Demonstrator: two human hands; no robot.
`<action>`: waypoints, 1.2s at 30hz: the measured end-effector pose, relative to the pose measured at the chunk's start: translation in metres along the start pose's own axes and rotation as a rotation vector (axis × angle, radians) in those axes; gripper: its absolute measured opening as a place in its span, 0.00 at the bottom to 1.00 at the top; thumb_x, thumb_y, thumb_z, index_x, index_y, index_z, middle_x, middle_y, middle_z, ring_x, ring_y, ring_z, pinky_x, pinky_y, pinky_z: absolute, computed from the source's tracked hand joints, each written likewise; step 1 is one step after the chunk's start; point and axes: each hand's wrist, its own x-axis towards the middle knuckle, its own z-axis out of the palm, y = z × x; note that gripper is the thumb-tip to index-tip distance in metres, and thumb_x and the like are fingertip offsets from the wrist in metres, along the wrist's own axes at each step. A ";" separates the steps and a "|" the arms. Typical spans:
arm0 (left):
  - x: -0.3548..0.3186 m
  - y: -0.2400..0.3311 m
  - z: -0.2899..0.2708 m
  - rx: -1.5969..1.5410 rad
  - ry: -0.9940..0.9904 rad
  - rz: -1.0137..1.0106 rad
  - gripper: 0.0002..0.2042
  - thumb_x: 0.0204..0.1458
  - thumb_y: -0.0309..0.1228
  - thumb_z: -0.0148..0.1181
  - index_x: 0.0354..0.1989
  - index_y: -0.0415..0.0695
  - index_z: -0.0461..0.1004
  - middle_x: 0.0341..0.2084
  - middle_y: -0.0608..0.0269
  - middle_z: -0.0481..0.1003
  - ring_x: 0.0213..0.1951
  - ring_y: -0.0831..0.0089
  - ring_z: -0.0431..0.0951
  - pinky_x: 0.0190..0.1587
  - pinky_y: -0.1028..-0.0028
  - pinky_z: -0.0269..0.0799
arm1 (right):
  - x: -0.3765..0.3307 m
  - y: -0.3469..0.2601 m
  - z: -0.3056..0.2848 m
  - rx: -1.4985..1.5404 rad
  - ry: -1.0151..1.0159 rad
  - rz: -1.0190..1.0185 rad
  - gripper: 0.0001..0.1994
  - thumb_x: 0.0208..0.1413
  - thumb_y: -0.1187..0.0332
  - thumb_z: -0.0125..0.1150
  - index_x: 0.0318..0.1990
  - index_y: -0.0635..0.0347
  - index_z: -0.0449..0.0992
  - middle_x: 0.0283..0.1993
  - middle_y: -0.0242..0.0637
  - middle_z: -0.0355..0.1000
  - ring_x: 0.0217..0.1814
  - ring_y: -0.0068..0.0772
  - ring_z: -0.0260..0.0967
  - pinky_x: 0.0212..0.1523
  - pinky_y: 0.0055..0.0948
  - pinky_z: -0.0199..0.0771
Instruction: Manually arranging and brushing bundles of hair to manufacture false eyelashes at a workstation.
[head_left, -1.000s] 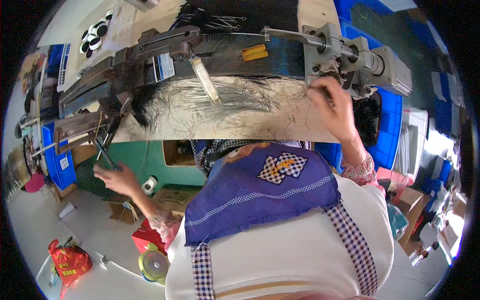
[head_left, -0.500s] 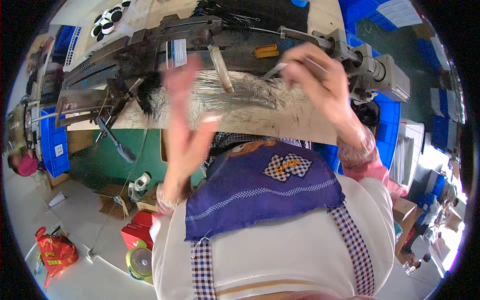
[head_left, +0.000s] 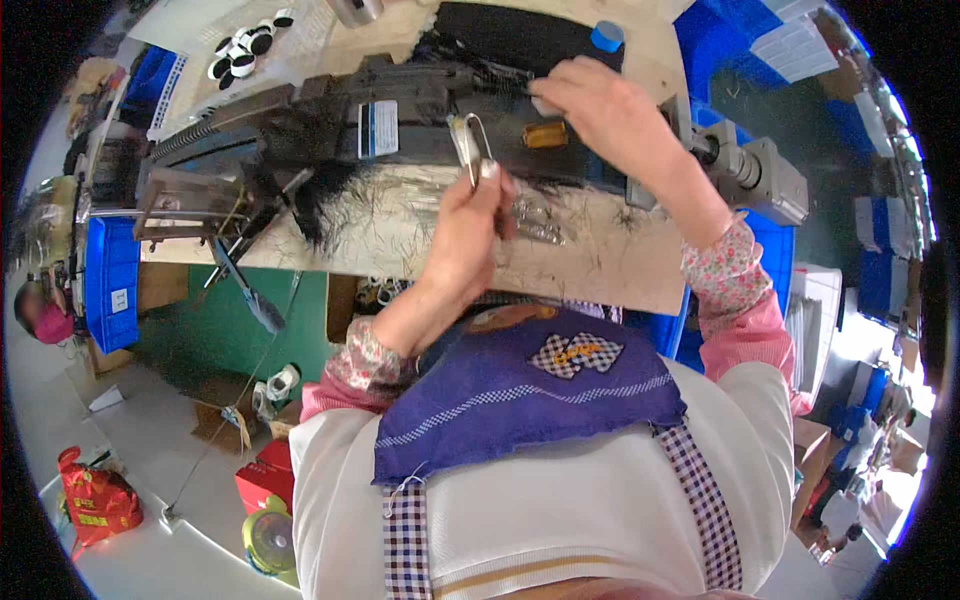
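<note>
My left hand [head_left: 462,228] is closed round a bent metal wire [head_left: 476,140], whose rounded loop stands up above the thumb. Below and beside that hand lies a pile of thin metal wires [head_left: 540,222], partly hidden by it. My right hand [head_left: 612,112] reaches to the far side of the bench machine [head_left: 330,115]. Its fingertips are pinched together near a dark, bristly strip [head_left: 500,78]. What sits between those fingers, if anything, is hidden. A small amber tray [head_left: 545,135] lies just below the right hand.
Black bristles [head_left: 320,215] are scattered over the wooden bench [head_left: 610,265]. A grey cylindrical machine head [head_left: 755,170] stands at the right. Black-and-white round pieces [head_left: 240,55] lie at the far left, a blue cap [head_left: 607,37] at the back. A blue crate [head_left: 112,280] stands left.
My left hand has moved right and now grips a bent wire. My right hand has moved up and away, to the machine's far side. The view has shifted slightly.
</note>
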 end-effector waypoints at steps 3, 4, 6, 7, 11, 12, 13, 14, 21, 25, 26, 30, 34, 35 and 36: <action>-0.013 0.033 0.012 -0.315 -0.260 0.070 0.09 0.62 0.37 0.46 0.33 0.46 0.66 0.20 0.69 0.64 0.15 0.83 0.59 0.16 0.80 0.52 | 0.007 -0.006 0.007 -0.068 -0.023 -0.039 0.09 0.45 0.71 0.54 0.36 0.60 0.74 0.33 0.36 0.69 0.42 0.37 0.69 0.40 0.32 0.74; -0.021 0.054 0.009 -0.417 -0.251 0.045 0.11 0.63 0.38 0.46 0.34 0.45 0.67 0.21 0.70 0.63 0.14 0.85 0.56 0.15 0.81 0.49 | 0.005 -0.009 0.007 -0.070 -0.048 -0.033 0.10 0.44 0.73 0.55 0.38 0.61 0.74 0.33 0.36 0.68 0.41 0.37 0.69 0.39 0.32 0.73; -0.017 0.082 -0.020 -0.729 -0.327 -0.027 0.12 0.63 0.40 0.45 0.34 0.44 0.67 0.22 0.70 0.61 0.12 0.87 0.53 0.12 0.83 0.44 | 0.006 -0.006 0.006 -0.062 -0.031 -0.046 0.11 0.42 0.76 0.56 0.37 0.64 0.73 0.31 0.36 0.67 0.38 0.39 0.68 0.38 0.33 0.72; -0.013 0.086 -0.042 -0.941 -0.399 -0.079 0.12 0.63 0.40 0.45 0.34 0.44 0.67 0.22 0.70 0.60 0.11 0.88 0.52 0.11 0.83 0.42 | 0.005 -0.009 0.004 -0.072 -0.018 -0.032 0.11 0.42 0.76 0.56 0.37 0.64 0.73 0.31 0.36 0.67 0.38 0.39 0.68 0.38 0.33 0.72; -0.031 0.058 -0.101 -0.735 -0.122 0.304 0.09 0.60 0.37 0.49 0.34 0.45 0.70 0.13 0.71 0.58 0.10 0.86 0.52 0.09 0.81 0.41 | 0.008 -0.023 0.003 -0.011 -0.076 0.010 0.07 0.39 0.74 0.60 0.29 0.61 0.71 0.32 0.39 0.68 0.42 0.40 0.69 0.40 0.34 0.73; -0.034 0.051 -0.108 -0.482 -0.204 0.421 0.10 0.60 0.36 0.50 0.33 0.44 0.73 0.12 0.71 0.60 0.10 0.85 0.53 0.11 0.80 0.43 | 0.016 -0.021 0.003 -0.002 -0.059 0.046 0.06 0.40 0.75 0.59 0.29 0.61 0.71 0.32 0.39 0.68 0.41 0.41 0.69 0.40 0.35 0.73; -0.038 0.048 -0.108 -0.234 -0.279 0.532 0.10 0.59 0.35 0.51 0.31 0.44 0.76 0.11 0.71 0.63 0.10 0.83 0.55 0.12 0.80 0.45 | 0.022 -0.022 0.005 0.011 -0.051 0.078 0.05 0.40 0.75 0.58 0.29 0.61 0.72 0.31 0.39 0.69 0.41 0.43 0.70 0.40 0.36 0.73; -0.040 0.048 -0.098 0.070 -0.202 0.444 0.11 0.58 0.35 0.52 0.30 0.42 0.78 0.12 0.68 0.66 0.12 0.80 0.58 0.14 0.78 0.50 | 0.035 -0.012 0.017 -0.003 -0.074 0.099 0.05 0.46 0.74 0.55 0.31 0.60 0.74 0.30 0.41 0.69 0.38 0.45 0.69 0.37 0.39 0.71; 0.075 0.034 0.011 0.932 -0.403 0.347 0.11 0.51 0.35 0.56 0.31 0.40 0.80 0.19 0.49 0.75 0.24 0.62 0.78 0.30 0.67 0.69 | 0.055 0.036 0.017 0.106 -0.187 0.130 0.09 0.49 0.66 0.60 0.33 0.63 0.73 0.33 0.43 0.69 0.40 0.46 0.69 0.39 0.37 0.69; 0.101 0.039 0.014 0.970 -0.385 0.430 0.11 0.50 0.36 0.57 0.30 0.40 0.80 0.19 0.49 0.75 0.26 0.58 0.79 0.31 0.65 0.70 | 0.010 0.024 -0.022 0.337 -0.232 0.198 0.09 0.49 0.67 0.61 0.33 0.63 0.72 0.32 0.42 0.68 0.37 0.43 0.69 0.37 0.35 0.67; 0.101 0.043 0.014 1.174 -0.336 0.532 0.10 0.50 0.35 0.57 0.28 0.40 0.79 0.19 0.50 0.75 0.27 0.57 0.79 0.31 0.63 0.71 | 0.011 0.025 -0.020 0.338 -0.252 0.183 0.09 0.49 0.67 0.61 0.33 0.63 0.72 0.32 0.42 0.68 0.37 0.43 0.69 0.37 0.35 0.67; 0.083 0.067 0.004 1.738 -0.135 1.007 0.04 0.43 0.28 0.56 0.24 0.45 0.77 0.22 0.59 0.76 0.29 0.62 0.79 0.30 0.63 0.75 | 0.025 0.020 0.000 0.284 -0.093 0.006 0.09 0.47 0.67 0.60 0.32 0.63 0.72 0.28 0.44 0.69 0.36 0.48 0.69 0.37 0.41 0.69; 0.065 0.090 -0.013 1.870 0.027 1.244 0.05 0.42 0.24 0.57 0.28 0.46 0.77 0.28 0.66 0.75 0.31 0.67 0.77 0.31 0.69 0.75 | 0.034 0.000 0.013 0.321 0.086 -0.050 0.07 0.48 0.69 0.59 0.34 0.61 0.74 0.31 0.41 0.72 0.37 0.47 0.71 0.39 0.40 0.72; 0.060 0.089 -0.018 1.891 0.039 1.239 0.05 0.42 0.24 0.57 0.28 0.46 0.77 0.28 0.66 0.75 0.31 0.67 0.77 0.31 0.69 0.75 | 0.038 -0.003 0.015 0.377 0.121 -0.027 0.07 0.48 0.70 0.59 0.34 0.61 0.75 0.32 0.41 0.73 0.38 0.47 0.71 0.40 0.39 0.72; 0.058 0.083 -0.023 1.654 0.184 1.333 0.06 0.44 0.24 0.57 0.32 0.45 0.77 0.29 0.65 0.75 0.30 0.67 0.77 0.30 0.71 0.75 | 0.040 -0.001 0.019 0.428 0.156 -0.059 0.07 0.50 0.69 0.59 0.36 0.61 0.75 0.33 0.41 0.73 0.38 0.46 0.72 0.40 0.38 0.72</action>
